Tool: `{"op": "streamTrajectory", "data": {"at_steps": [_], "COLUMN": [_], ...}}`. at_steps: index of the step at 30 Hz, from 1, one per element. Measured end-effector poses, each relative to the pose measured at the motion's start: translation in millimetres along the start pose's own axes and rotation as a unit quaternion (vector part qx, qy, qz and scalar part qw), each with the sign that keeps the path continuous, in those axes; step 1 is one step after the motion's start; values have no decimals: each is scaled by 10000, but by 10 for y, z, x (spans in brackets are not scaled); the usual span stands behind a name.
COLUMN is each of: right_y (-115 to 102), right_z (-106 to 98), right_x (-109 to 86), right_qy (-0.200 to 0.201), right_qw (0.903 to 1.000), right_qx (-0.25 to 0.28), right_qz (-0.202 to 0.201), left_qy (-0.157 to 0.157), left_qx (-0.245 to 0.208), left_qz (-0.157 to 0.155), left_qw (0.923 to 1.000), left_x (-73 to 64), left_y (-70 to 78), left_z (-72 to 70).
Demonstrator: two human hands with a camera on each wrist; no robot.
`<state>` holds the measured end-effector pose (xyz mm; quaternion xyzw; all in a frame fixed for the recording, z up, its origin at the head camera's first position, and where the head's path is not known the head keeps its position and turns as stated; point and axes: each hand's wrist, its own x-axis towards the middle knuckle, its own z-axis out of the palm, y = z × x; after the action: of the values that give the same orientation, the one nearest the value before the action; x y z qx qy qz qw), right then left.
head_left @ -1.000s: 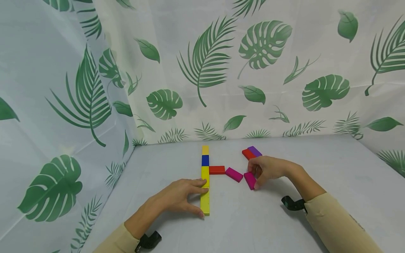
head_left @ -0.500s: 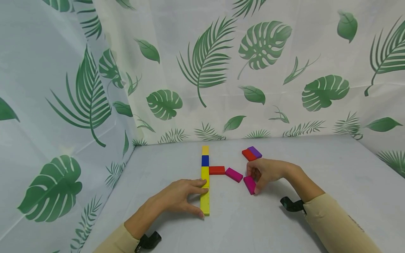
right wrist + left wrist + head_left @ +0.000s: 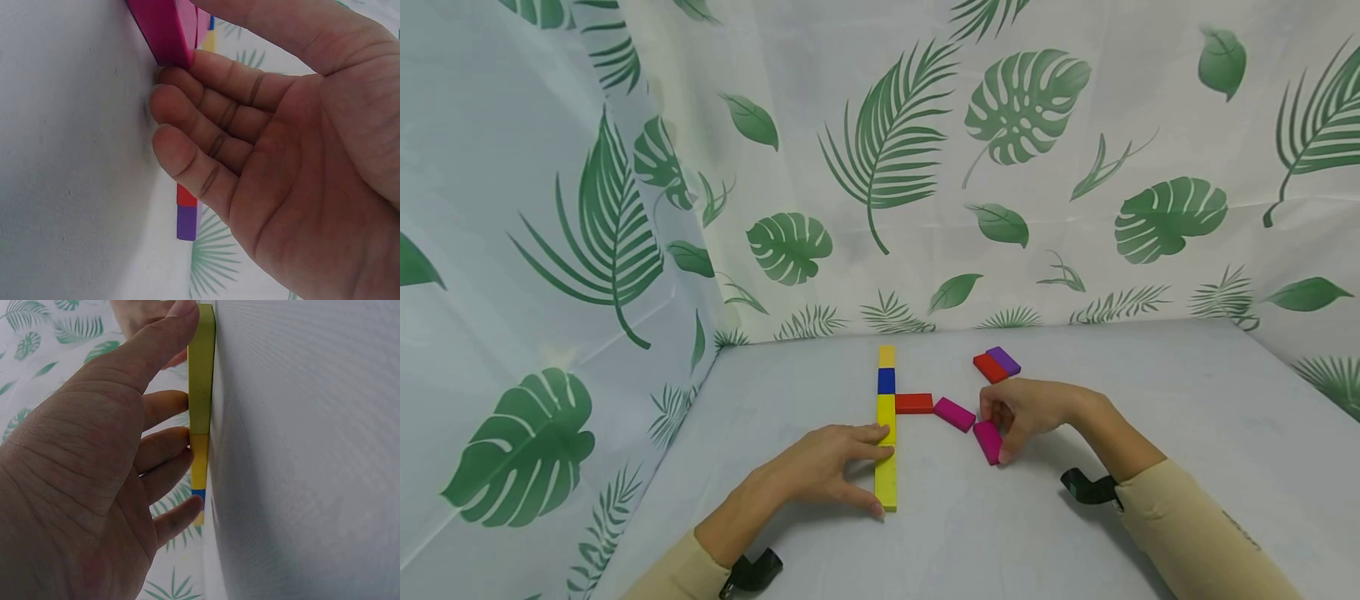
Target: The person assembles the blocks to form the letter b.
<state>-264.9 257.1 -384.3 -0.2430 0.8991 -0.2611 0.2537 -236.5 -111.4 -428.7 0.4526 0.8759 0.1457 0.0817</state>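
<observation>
Yellow blocks (image 3: pixel 886 483), a blue block (image 3: pixel 887 381) and a light yellow block (image 3: pixel 887 357) lie end to end in a straight column. My left hand (image 3: pixel 823 467) rests along the column's left side, fingertips on the yellow blocks and thumb by the near end. From the column a red block (image 3: pixel 914 404) runs rightward, followed by a slanted magenta block (image 3: pixel 955 414). My right hand (image 3: pixel 1033 412) pinches a second magenta block (image 3: pixel 987 442) between thumb and finger, its upper corner right by the first magenta one. In the right wrist view, the other fingers curl beside this block (image 3: pixel 165 31).
Behind my right hand, another red block (image 3: pixel 990 368) and a purple block (image 3: pixel 1003 360) lie side by side. The pale tabletop (image 3: pixel 940 533) ends at a leaf-printed cloth (image 3: pixel 910 250) at the back, with another cloth side at the left.
My right hand has drawn the second magenta block slightly nearer, then shifted it left toward the first one. The left hand and the column have stayed still.
</observation>
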Motion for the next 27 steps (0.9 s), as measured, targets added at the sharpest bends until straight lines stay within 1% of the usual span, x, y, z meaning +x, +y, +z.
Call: {"op": "streamTrajectory", "data": {"at_steps": [4,11,16,22,27], "right_y": [-20,-32,-66,-119,-146], "right_z": [6,11,32,48,57], "right_x": [-5,-11,-6,-21,-22], "right_qy": [11,1,21,40,60], "right_qw": [10000,9999,9999,9997,9995], "right_qx": [23,-123,-169,-229,-264], "right_qz": [36,-77,-16,75,140], "left_qy": [-20,-31,-69,-16,-20], "left_qx": [38,-25,-68,-46,-52], "left_qz": [-9,-88,-139,-54,-69], "left_qw": [10000,10000,9999,10000,10000], "left_x": [-1,4,4,-2,-1], "left_y": [6,7,8,6,4], "left_z": [-2,-1,-1,-1,1]}}
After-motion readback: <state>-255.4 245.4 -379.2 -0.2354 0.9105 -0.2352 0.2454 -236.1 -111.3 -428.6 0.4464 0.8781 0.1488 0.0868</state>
